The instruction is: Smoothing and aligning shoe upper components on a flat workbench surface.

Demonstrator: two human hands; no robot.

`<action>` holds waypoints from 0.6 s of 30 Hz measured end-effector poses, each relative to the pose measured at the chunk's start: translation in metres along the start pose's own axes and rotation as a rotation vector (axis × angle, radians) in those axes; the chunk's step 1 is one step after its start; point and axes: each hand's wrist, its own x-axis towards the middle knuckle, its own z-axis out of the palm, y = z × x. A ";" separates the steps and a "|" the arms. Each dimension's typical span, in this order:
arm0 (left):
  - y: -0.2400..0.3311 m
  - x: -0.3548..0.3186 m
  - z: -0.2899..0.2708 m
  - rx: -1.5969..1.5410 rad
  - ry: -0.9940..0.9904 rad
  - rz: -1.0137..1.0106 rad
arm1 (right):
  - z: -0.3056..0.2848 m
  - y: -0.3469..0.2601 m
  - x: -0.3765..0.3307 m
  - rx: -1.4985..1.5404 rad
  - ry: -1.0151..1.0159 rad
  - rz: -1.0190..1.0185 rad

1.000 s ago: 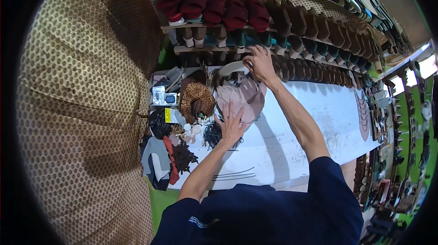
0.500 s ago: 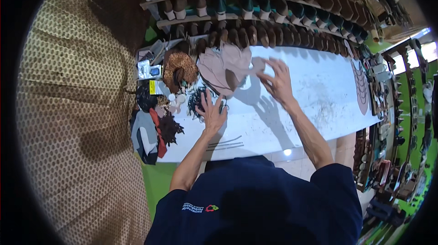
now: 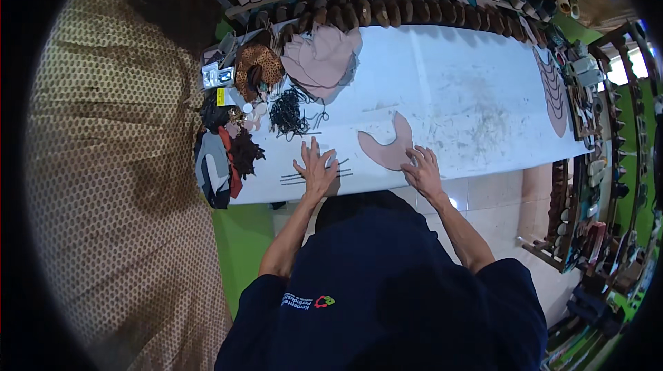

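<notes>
A pink, U-shaped cut piece [image 3: 384, 154], likely a shoe upper, lies near the table's front edge. My right hand [image 3: 423, 172] pinches its right side, fingers bent close together over the edge. To the left, my left hand [image 3: 318, 172] hovers over or rests on several thin dark strips [image 3: 293, 179], with its fingers spread. Beyond that hand sits a tangle of black cords [image 3: 287, 112]. A stack of similar pink pieces [image 3: 323, 60] is farther back on the white tabletop [image 3: 456, 105].
Leopard-print material [image 3: 258, 67], small packets [image 3: 218, 75] and dark brown scraps [image 3: 246, 153] crowd the table's left end. Dark-lined pink pieces [image 3: 550, 94] lie at the right end. Shelves of shoes [image 3: 387, 10] line the back. A patterned curtain [image 3: 131, 184] hangs at left.
My right hand has brought the pink piece from beside the stack toward me, down onto the table's front. My left hand has moved from the black cords to the thin strips.
</notes>
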 end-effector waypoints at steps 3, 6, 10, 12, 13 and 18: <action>0.003 -0.009 0.001 -0.008 -0.008 -0.026 | -0.005 -0.014 -0.003 -0.052 -0.071 0.088; 0.002 -0.015 0.002 -0.020 0.014 -0.039 | 0.007 -0.029 0.023 0.012 -0.018 0.018; 0.010 -0.009 -0.004 -0.038 -0.018 -0.040 | 0.044 -0.057 0.068 0.104 0.066 -0.100; 0.009 -0.004 -0.004 -0.044 -0.021 -0.001 | 0.056 -0.068 0.088 0.112 -0.040 -0.177; 0.009 -0.003 -0.004 -0.045 -0.013 -0.001 | 0.062 -0.072 0.094 0.109 -0.038 -0.184; 0.003 0.002 -0.001 -0.044 -0.040 0.059 | 0.078 -0.082 0.103 0.053 -0.145 -0.245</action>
